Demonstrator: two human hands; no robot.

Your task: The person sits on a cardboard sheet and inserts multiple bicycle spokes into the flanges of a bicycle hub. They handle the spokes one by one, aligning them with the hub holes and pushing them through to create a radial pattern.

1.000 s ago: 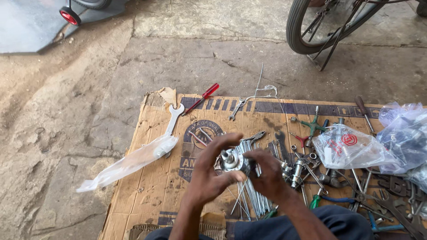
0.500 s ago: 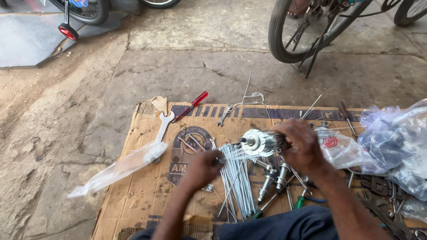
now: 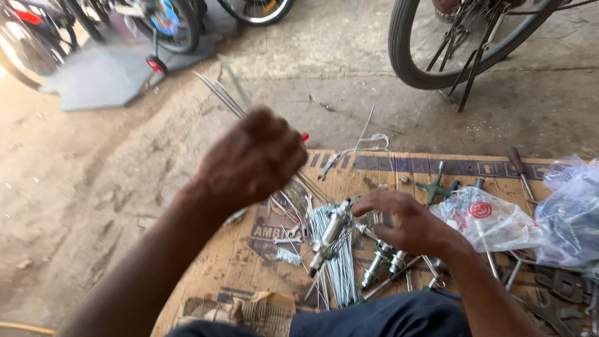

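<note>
Two bare hands work above a sheet of brown cardboard (image 3: 249,262) laid on a concrete floor, seen from the single head view. Left hand (image 3: 253,159) is raised near the middle of the scene, fingers closed together around a thin bundle of wire spokes (image 3: 218,93) that slants up toward the far left (motion blur softens their tips). Right hand (image 3: 409,221) is lower and to the right, fingers spread apart and curled, fingertips resting on the end of a silver wheel hub (image 3: 329,234) that lies tilted on the cardboard. Beneath the hub lies a loose pile of spokes (image 3: 340,274), and just right of it stand further silver hubs (image 3: 384,259). Right of the right hand sits a clear plastic bag (image 3: 493,218), with a green cross-shaped wrench (image 3: 437,186) just beyond it. At the far right stands a bicycle wheel (image 3: 462,43).
</note>
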